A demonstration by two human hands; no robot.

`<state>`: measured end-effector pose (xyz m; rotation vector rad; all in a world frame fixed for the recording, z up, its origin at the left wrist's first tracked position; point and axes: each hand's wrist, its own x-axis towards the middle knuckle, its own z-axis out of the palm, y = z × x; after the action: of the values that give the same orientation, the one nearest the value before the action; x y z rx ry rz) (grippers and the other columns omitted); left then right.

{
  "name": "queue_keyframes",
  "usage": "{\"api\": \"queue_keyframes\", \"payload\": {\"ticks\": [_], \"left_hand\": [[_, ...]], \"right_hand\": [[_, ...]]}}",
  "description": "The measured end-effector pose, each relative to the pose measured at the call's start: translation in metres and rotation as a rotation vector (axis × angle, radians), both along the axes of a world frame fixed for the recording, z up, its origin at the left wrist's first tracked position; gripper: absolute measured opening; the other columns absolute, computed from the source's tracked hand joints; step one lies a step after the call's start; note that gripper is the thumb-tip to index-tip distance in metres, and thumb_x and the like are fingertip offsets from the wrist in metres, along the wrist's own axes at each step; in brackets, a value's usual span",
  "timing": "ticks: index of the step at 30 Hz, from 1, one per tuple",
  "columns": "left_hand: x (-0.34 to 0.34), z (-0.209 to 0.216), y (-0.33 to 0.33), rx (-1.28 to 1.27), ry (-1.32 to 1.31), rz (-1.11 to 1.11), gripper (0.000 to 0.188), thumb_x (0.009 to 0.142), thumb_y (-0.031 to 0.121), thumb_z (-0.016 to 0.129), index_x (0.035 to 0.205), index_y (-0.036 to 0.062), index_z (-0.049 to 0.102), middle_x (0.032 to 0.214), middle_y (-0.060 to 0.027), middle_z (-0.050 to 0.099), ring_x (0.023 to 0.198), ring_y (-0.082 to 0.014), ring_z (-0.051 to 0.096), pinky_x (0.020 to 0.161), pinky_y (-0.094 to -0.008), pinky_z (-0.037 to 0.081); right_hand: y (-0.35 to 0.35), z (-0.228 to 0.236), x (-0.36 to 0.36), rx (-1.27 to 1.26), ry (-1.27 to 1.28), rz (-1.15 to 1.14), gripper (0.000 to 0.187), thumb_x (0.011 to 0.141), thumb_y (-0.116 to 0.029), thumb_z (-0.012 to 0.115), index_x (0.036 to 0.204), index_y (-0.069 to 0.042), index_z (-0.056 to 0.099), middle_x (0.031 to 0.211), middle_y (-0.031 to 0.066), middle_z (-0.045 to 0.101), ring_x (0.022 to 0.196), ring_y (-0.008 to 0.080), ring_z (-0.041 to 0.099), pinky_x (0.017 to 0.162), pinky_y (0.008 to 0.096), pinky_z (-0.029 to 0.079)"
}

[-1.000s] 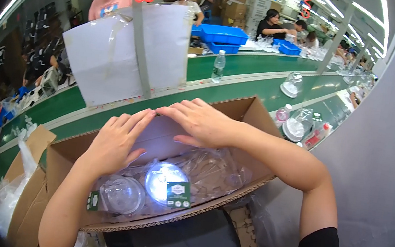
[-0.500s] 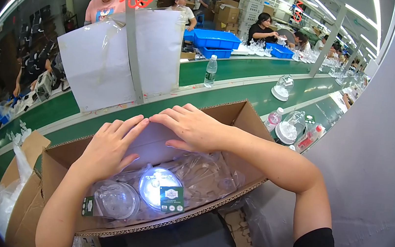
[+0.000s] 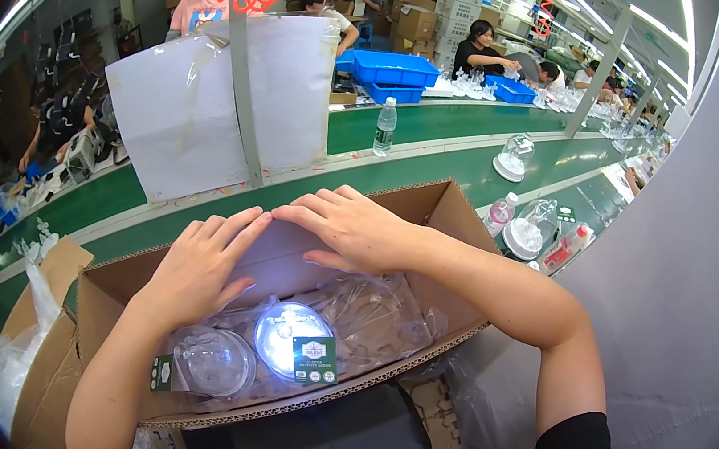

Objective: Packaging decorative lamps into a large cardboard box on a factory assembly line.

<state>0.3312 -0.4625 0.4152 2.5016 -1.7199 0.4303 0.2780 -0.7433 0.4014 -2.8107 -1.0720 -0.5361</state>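
My left hand (image 3: 204, 261) and my right hand (image 3: 345, 230) hover over an open cardboard box (image 3: 114, 289). Their fingers are stretched out, with the index fingertips meeting or nearly meeting, and neither hand holds anything. Below them, inside the box, lies a clear round dome ornament (image 3: 278, 340) glowing bluish white, with a green tag (image 3: 315, 360) over its lower right. A second clear dome ornament (image 3: 216, 367), unlit, sits to its left, beside another green tag (image 3: 162, 373). Crumpled clear plastic wrapping (image 3: 375, 321) fills the right side of the box.
Beyond the box runs a green conveyor (image 3: 465, 167) carrying a water bottle (image 3: 385, 127) and a clear dome (image 3: 513, 158). To the right are another dome (image 3: 531, 230) and two bottles. White boards (image 3: 177, 117) stand ahead on the left. Several people work near blue bins (image 3: 396, 71).
My hands keep almost the same pose over the box. Across the conveyor, the person in pink has shifted right and the person in black has reached an arm out.
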Motion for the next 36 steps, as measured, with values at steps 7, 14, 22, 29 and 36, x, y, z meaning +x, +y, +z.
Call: {"api": "queue_keyframes", "payload": {"ticks": [7,14,22,29,36], "left_hand": [[0.0007,-0.0004,-0.0006,-0.003,0.003,-0.005,0.089,0.083,0.025,0.078,0.159,0.0079,0.035,0.153,-0.0091,0.047,0.118,-0.0284,0.055,0.102,-0.0410,0.045],[0.0009,-0.0003,0.0002,-0.012,0.010,-0.005,0.088,0.084,0.024,0.078,0.158,0.0073,0.036,0.153,-0.0093,0.047,0.118,-0.0285,0.055,0.102,-0.0412,0.045],[0.0019,0.0004,-0.0011,0.014,0.072,0.004,0.087,0.083,0.023,0.078,0.157,0.0046,0.035,0.155,-0.0109,0.044,0.122,-0.0322,0.052,0.108,-0.0445,0.043],[0.0011,0.0017,-0.0016,0.020,0.071,0.022,0.089,0.083,0.023,0.078,0.158,0.0044,0.034,0.155,-0.0112,0.044,0.123,-0.0322,0.052,0.108,-0.0443,0.043],[0.0007,0.0023,0.0014,0.020,0.055,0.007,0.090,0.082,0.023,0.079,0.158,0.0034,0.033,0.154,-0.0113,0.045,0.123,-0.0320,0.052,0.108,-0.0436,0.043]], "right_hand": [[-0.0004,0.0004,-0.0010,-0.008,0.041,-0.005,0.068,0.094,-0.028,0.071,0.152,-0.010,0.041,0.131,0.0116,0.058,0.120,0.0293,0.057,0.100,0.0428,0.043],[-0.0011,-0.0020,0.0010,-0.024,-0.005,-0.003,0.070,0.094,-0.034,0.072,0.152,-0.011,0.042,0.129,0.0083,0.060,0.120,0.0259,0.058,0.097,0.0410,0.044],[-0.0020,-0.0028,0.0016,-0.021,-0.009,0.003,0.071,0.094,-0.034,0.072,0.153,-0.011,0.041,0.129,0.0082,0.060,0.119,0.0258,0.058,0.096,0.0409,0.045],[-0.0017,0.0006,0.0011,-0.037,-0.006,-0.003,0.072,0.094,-0.034,0.072,0.154,-0.012,0.040,0.128,0.0080,0.060,0.118,0.0255,0.058,0.096,0.0407,0.045],[0.0007,0.0008,-0.0004,-0.031,0.028,-0.004,0.072,0.093,-0.029,0.072,0.155,-0.011,0.039,0.132,0.0115,0.057,0.117,0.0285,0.057,0.098,0.0415,0.044]]}}
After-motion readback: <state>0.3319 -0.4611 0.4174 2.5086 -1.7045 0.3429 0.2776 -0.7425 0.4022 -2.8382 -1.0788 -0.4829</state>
